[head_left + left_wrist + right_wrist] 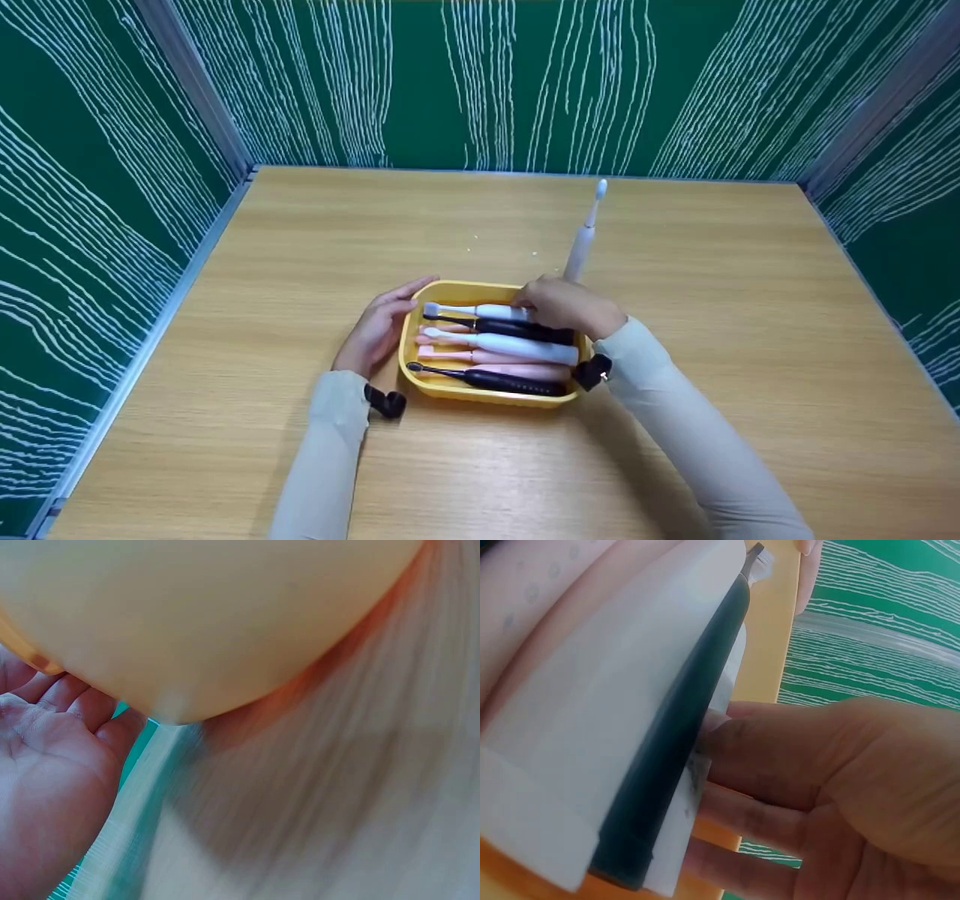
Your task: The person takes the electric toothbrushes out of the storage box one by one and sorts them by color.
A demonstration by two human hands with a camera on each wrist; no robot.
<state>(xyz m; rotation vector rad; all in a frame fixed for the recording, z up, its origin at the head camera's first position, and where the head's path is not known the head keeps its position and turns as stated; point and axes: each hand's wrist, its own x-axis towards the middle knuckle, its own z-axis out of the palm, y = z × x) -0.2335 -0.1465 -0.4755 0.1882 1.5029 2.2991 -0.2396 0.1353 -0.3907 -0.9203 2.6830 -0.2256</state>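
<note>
Pale sleeves frame a yellow basket the left hand touches, fingers spread, while the right hand apparently pinches its rearmost white toothbrush, whose close packing could drag the adjacent black toothbrush askew.

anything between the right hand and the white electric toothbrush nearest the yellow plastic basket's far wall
Nothing visible: the right hand touches the white electric toothbrush. The slim black electric toothbrush lies along its near side, not between them; the yellow plastic basket's far wall is behind it.
</note>
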